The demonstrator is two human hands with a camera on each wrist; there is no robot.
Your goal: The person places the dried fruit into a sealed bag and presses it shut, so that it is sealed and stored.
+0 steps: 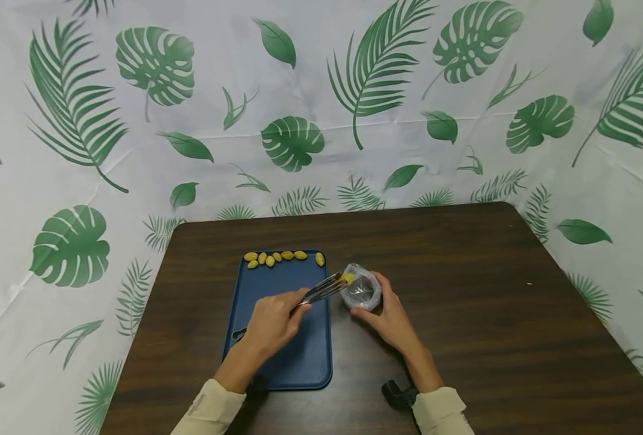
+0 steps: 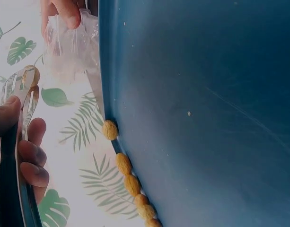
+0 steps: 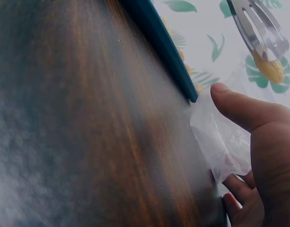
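Note:
My left hand [image 1: 274, 319] grips metal slotted tongs [image 1: 320, 290], their tips pinching one wrinkled yellow oval piece [image 3: 268, 69], perhaps a nut or dried fruit. That piece is over the mouth of a clear plastic bag [image 1: 361, 296]. Around the bag's right side curl the fingers and thumb of my right hand [image 1: 391, 318], holding it upright on the table. Several similar yellow pieces [image 2: 132, 185] line the far edge of a blue tray [image 1: 300, 359], under and beyond my left hand. A single one [image 1: 319, 259] sits in the tray's far right corner.
The tray lies on a dark wood-grain table [image 1: 463, 290]. A black curved object [image 1: 397, 395] is by my right wrist. Behind the table hangs a white cloth [image 1: 321, 72] printed with green leaves.

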